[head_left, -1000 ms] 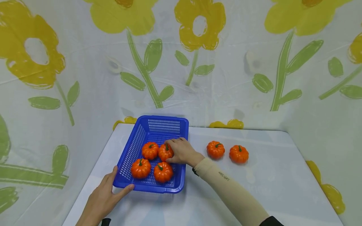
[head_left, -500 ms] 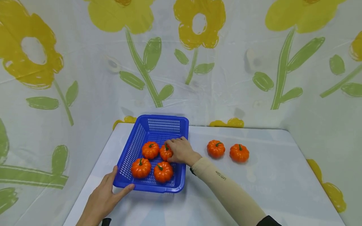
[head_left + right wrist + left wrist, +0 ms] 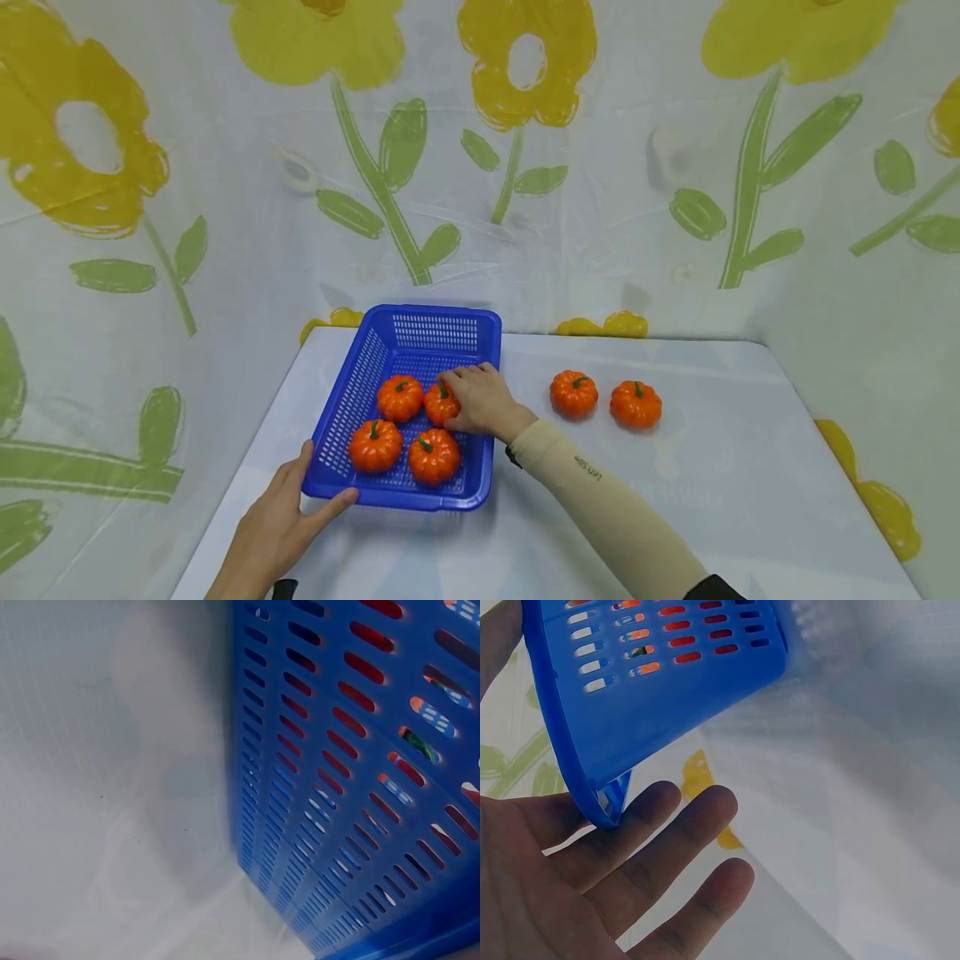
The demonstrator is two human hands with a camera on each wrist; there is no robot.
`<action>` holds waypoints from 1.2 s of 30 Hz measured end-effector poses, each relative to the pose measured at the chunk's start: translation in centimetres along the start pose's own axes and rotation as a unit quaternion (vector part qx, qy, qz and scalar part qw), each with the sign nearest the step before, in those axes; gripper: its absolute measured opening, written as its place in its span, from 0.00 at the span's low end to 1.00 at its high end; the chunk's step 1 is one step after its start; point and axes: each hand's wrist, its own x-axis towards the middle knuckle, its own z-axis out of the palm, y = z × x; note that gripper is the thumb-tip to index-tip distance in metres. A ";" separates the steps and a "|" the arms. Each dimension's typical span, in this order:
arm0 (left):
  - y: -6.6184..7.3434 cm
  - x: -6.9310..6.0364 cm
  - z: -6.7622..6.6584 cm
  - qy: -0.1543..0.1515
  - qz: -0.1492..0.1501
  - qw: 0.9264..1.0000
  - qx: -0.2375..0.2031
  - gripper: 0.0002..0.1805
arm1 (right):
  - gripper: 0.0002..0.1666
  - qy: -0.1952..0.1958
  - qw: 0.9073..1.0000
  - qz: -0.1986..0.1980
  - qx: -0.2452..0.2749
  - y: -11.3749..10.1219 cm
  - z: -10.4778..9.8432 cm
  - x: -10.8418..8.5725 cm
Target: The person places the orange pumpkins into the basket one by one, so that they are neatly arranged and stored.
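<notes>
A blue plastic basket [image 3: 476, 492] sits on the left part of the table. Inside it lie several small orange pumpkins with green stems, among them one pumpkin [image 3: 375, 446] at the near left and another [image 3: 434, 457] at the near right. My right hand [image 3: 483, 402] reaches over the basket's right wall and grips a pumpkin [image 3: 438, 406], partly covered by the fingers. At the near left corner my left hand [image 3: 273, 525] touches the basket rim, its thumb along the front edge. In the left wrist view its fingers [image 3: 682, 847] extend loosely beneath the rim.
Two more pumpkins, one on the left [image 3: 573, 394] and one on the right [image 3: 635, 405], lie on the white table [image 3: 712, 492] beyond my right forearm. A flower-printed cloth [image 3: 600, 208] hangs behind and beside the table.
The gripped pumpkin and my right hand shifted very slightly right early on. Since then both hands and the basket look almost still; the head view tilts a little.
</notes>
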 end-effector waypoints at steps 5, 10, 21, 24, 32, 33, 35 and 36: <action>0.0 -0.1 0.2 -0.003 -0.008 1.000 -0.004 0.70 | 0.43 0.012 1.000 -0.002 0.015 0.0 0.2 -0.2; 0.0 -0.2 0.2 0.001 -0.009 1.000 -0.005 0.70 | 0.42 0.024 0.999 -0.006 0.024 0.0 0.2 -0.2; -0.1 -0.4 0.1 0.002 -0.008 1.000 -0.004 0.69 | 0.40 0.034 0.997 -0.001 0.071 -0.1 0.0 -0.4; -0.1 -0.3 0.2 0.002 -0.008 1.000 -0.007 0.70 | 0.36 0.062 0.992 -0.007 0.113 0.2 0.1 -0.6; 0.0 0.0 0.4 0.001 -0.010 1.000 -0.009 0.69 | 0.22 0.205 0.943 -0.020 0.263 1.7 0.7 -2.7; 0.0 0.0 0.3 0.001 -0.010 1.000 -0.009 0.69 | 0.21 0.219 0.937 -0.019 0.272 1.9 0.9 -3.1; -0.1 0.0 0.3 -0.002 -0.013 1.000 -0.011 0.69 | 0.21 0.234 0.929 -0.011 0.285 2.4 1.1 -4.0; -0.1 0.0 0.3 -0.003 -0.013 1.000 -0.011 0.69 | 0.21 0.239 0.927 -0.006 0.289 2.6 1.2 -4.4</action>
